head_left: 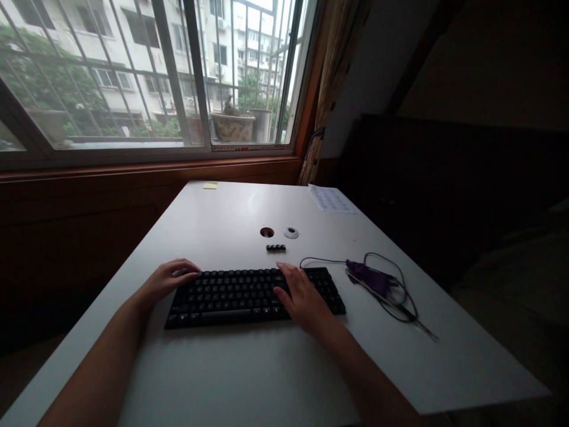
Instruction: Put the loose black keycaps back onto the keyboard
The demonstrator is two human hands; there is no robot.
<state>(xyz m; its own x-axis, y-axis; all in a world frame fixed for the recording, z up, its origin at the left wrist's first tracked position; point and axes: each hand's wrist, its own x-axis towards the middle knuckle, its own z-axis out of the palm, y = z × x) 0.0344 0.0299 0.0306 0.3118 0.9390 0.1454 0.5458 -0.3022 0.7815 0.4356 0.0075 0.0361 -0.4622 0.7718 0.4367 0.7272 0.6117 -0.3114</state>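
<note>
A black keyboard (233, 295) lies on the white table in front of me. My left hand (171, 276) is at its far left corner, with bent fingers and thumb closed on the edge. Over the right part of the keys is my right hand (302, 293). Its fingers stretch to the far edge, and the thumb is spread apart above the keys. I see nothing held in it. Just beyond the keyboard sits a short row of several small black keycaps (276, 248).
On the right, a purple pouch (368, 277), a looped black cable (402, 279) and a thin metal tool (427, 331) lie together. Farther back are a round table hole (267, 233), a ring-shaped cover (290, 233), printed paper (332, 199) and a yellow note (210, 185).
</note>
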